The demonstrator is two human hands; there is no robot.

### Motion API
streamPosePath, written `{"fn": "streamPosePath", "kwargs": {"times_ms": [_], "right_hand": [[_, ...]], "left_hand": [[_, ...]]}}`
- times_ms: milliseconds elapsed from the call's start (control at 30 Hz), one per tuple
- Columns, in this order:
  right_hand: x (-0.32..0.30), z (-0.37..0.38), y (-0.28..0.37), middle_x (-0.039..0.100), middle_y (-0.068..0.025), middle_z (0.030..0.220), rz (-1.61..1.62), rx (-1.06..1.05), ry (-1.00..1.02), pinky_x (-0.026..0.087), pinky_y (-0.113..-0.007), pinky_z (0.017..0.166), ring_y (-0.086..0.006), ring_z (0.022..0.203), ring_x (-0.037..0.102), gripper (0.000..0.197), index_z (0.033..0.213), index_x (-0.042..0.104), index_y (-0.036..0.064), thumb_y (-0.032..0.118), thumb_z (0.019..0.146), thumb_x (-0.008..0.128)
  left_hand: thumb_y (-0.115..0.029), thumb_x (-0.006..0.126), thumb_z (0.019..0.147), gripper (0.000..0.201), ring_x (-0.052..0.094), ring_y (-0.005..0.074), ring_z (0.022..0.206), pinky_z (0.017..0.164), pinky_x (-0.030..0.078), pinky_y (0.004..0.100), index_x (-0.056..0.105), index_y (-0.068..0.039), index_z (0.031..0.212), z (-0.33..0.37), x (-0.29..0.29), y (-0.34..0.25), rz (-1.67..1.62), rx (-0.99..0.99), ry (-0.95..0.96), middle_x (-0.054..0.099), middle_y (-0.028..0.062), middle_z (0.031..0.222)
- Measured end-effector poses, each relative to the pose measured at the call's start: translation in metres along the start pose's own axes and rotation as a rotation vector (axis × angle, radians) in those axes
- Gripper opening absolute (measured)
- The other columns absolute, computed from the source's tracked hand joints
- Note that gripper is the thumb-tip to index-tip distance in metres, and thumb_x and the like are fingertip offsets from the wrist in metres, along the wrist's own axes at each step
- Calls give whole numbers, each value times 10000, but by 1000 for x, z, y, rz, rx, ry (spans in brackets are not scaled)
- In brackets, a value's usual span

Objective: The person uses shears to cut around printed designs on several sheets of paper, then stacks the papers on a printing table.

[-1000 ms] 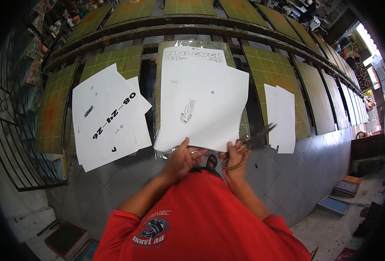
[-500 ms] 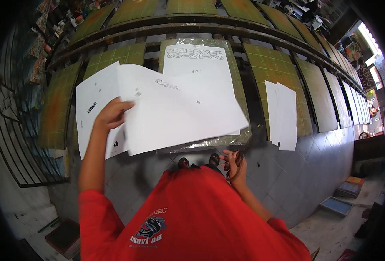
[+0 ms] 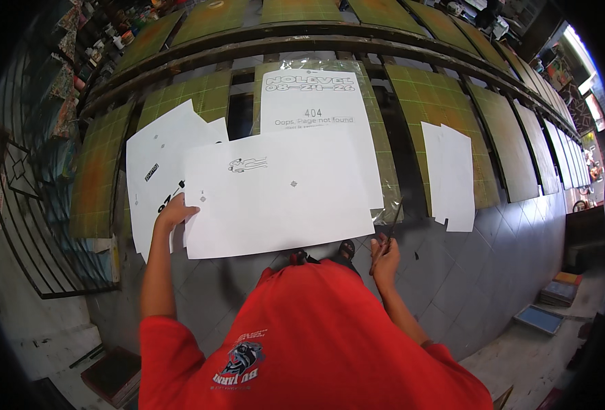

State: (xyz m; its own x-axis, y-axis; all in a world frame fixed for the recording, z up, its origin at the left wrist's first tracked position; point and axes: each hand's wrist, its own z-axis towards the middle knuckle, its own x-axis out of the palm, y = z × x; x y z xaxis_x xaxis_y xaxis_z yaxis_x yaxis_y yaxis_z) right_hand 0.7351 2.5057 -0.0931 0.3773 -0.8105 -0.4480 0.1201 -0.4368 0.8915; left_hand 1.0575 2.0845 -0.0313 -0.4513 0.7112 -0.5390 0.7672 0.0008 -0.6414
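Note:
A large white paper sheet [image 3: 282, 215] with a small line drawing and registration marks lies in front of me. My left hand [image 3: 177, 212] pinches its left edge. Beneath its far part is a printed white sheet [image 3: 309, 102], on clear plastic [image 3: 371, 92] over a green board. More printed sheets [image 3: 153, 154] overlap to the left, partly covered by the large one. Low beside the sheet's near right corner, my right hand [image 3: 384, 263] is closed round dark scissors [image 3: 392, 229], blades pointing up and away; their handles are mostly hidden by the fingers.
Two narrow white paper pieces [image 3: 451, 174] rest on the green board [image 3: 412, 89] to the right. Similar boards on dark rails run in rows across and toward the far right. A metal grille [image 3: 36, 225] stands at left, and a blue-faced frame [image 3: 539, 319] lies at lower right.
The large sheet has come down flatter and nearer to me, uncovering more print on the sheet beneath. My left hand moved nearer with it. The scissors have swung upright in my right hand.

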Motion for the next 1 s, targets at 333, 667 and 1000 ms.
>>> {"fn": "streamPosePath", "kwargs": {"times_ms": [333,667,1000], "right_hand": [[21,9,10,477,-35,670,52,37,-74,484,-254,564,-99,615,480,242,791,467,-19,139,833,645],[37,56,76,483,-47,751,508,-113,-73,500,-256,566,-131,642,532,239,839,382,70,0,821,610],[29,94,119,523,-78,740,627,10,-17,496,-247,519,-172,656,610,210,848,396,43,19,826,603]], "left_hand": [[-79,690,723,569,600,252,939,815,465,326,424,52,1210,37,21,-6,146,254,-319,601,183,1049],[-135,640,791,313,582,222,744,689,462,336,529,6,1047,26,70,-81,157,604,-1034,614,134,855],[-434,476,914,451,594,151,806,651,491,214,471,-25,1105,-34,257,-139,-1554,-200,696,587,91,898]]}}
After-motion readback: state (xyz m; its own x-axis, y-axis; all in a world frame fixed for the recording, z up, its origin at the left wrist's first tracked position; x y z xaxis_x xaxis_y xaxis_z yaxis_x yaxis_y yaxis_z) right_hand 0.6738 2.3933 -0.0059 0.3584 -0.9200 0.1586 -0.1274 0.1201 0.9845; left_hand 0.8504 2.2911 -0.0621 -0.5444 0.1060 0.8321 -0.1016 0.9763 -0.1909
